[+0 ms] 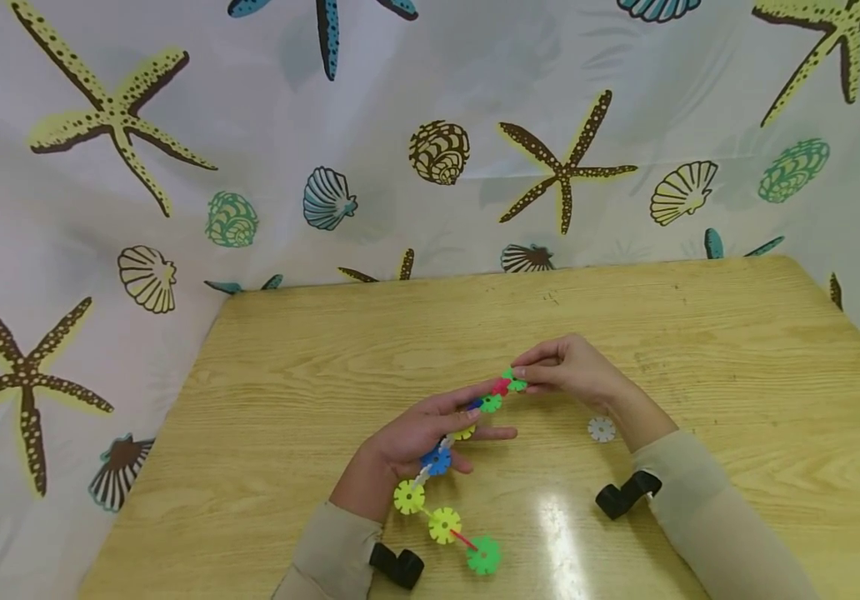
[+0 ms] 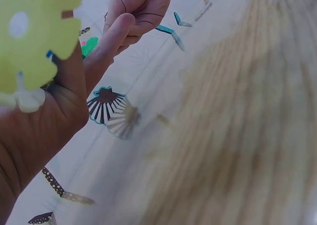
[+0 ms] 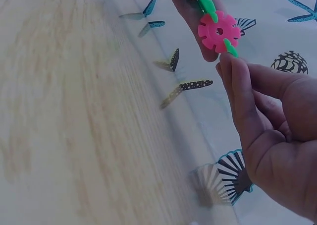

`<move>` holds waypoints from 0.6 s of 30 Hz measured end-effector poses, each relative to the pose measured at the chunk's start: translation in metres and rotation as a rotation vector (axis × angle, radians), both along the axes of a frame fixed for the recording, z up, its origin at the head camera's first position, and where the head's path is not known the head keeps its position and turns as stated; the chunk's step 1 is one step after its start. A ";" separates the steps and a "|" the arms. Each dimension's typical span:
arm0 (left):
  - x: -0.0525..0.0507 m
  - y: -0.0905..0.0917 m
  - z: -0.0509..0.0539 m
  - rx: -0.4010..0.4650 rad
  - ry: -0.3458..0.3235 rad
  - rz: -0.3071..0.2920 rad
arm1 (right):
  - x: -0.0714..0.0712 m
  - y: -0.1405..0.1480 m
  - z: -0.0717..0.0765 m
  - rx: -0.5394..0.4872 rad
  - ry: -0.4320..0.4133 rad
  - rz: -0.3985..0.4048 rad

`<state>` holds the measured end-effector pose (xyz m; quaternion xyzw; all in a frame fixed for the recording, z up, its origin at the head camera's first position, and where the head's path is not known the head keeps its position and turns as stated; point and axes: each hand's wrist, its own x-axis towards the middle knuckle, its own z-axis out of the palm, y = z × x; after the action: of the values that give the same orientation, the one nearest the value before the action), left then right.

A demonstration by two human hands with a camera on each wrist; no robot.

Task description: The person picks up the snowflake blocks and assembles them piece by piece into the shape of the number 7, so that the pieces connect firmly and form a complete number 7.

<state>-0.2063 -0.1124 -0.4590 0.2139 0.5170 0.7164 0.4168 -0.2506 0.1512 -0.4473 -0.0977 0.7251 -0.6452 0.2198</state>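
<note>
A chain of notched plastic discs, slotted edge to edge, runs across the left hand (image 1: 417, 433). That hand pinches it near a green disc (image 1: 490, 404) between thumb and fingers. From there the chain hangs past a blue disc (image 1: 440, 460) and yellow discs (image 1: 445, 526) to a green disc (image 1: 484, 556) at its lower end. At the upper end the right hand (image 1: 583, 373) pinches another green disc (image 1: 517, 384) by thumb and fingertips. This disc meets a pink disc (image 3: 218, 31); the fingers partly hide it. Close to the left wrist camera hangs a yellow disc (image 2: 37, 36).
A loose white disc (image 1: 601, 429) lies on the wooden table (image 1: 310, 350), beside the right wrist. Behind the table hangs a pale cloth (image 1: 370, 100) printed with starfish and shells. Black wrist mounts (image 1: 397, 567) sit on both sleeves.
</note>
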 end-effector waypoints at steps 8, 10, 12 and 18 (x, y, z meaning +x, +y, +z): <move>-0.002 -0.002 -0.001 -0.025 0.064 -0.022 | 0.001 0.002 0.003 0.031 -0.006 0.011; -0.002 -0.002 -0.001 -0.030 0.072 -0.022 | 0.001 0.002 0.005 0.041 -0.002 0.016; -0.002 -0.002 -0.001 -0.036 0.080 -0.021 | 0.001 0.002 0.006 0.050 0.003 0.019; -0.002 -0.002 -0.001 -0.033 0.073 -0.023 | 0.000 0.004 0.005 0.065 0.010 0.023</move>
<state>-0.2081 -0.1142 -0.4596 0.2388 0.5414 0.6946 0.4091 -0.2507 0.1553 -0.4428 -0.1023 0.7457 -0.6182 0.2266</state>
